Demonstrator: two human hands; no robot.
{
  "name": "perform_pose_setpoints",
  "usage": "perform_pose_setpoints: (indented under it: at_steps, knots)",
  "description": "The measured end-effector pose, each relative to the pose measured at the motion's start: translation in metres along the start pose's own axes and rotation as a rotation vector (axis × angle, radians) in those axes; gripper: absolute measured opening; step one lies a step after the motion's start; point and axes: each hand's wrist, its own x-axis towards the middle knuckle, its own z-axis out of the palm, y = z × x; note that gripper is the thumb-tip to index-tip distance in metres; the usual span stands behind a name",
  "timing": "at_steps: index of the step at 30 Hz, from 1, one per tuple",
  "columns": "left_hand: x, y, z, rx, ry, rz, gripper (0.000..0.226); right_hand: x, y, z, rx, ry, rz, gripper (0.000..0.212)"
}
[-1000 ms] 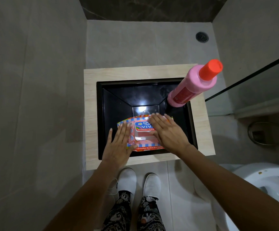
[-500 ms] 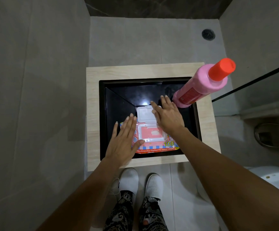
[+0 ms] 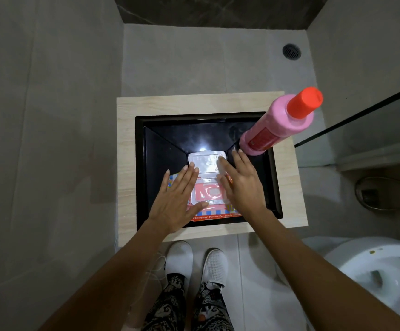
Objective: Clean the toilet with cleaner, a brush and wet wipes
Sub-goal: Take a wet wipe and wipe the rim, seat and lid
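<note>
A colourful pack of wet wipes lies in a black square basin, its white flip lid standing open. My left hand lies flat on the pack's left side with straight fingers. My right hand hovers flat over the pack's right side, fingertips by the lid. A pink cleaner bottle with an orange cap stands on the basin's right rim. The white toilet bowl shows at the lower right, with small specks on its rim.
A pale wood counter frames the basin. Grey tiled walls close in at left and back. A glass partition edge runs at right, with a floor drain beyond. My white shoes stand on the floor below the counter.
The pack's white lid, shut a second ago, now stands open. My right hand has drawn back from the lid toward the pack's right side. My left hand has slid slightly forward.
</note>
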Motion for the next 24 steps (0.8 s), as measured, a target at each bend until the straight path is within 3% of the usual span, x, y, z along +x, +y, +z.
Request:
perform_pose_setpoints:
  at_steps: [9,16,24]
  knots:
    - [0.0,0.003,0.007,0.006,0.008,-0.03,0.087,-0.04,-0.004,0.003,0.048,0.07,-0.043,0.009]
    - [-0.001,0.006,0.005,0.019,0.015,-0.042,0.086,-0.034,-0.015,0.006,0.058,-0.011,-0.01,0.01]
    - [-0.001,0.006,0.007,0.024,0.044,-0.043,0.086,-0.029,-0.022,0.006,-0.011,0.021,-0.052,0.017]
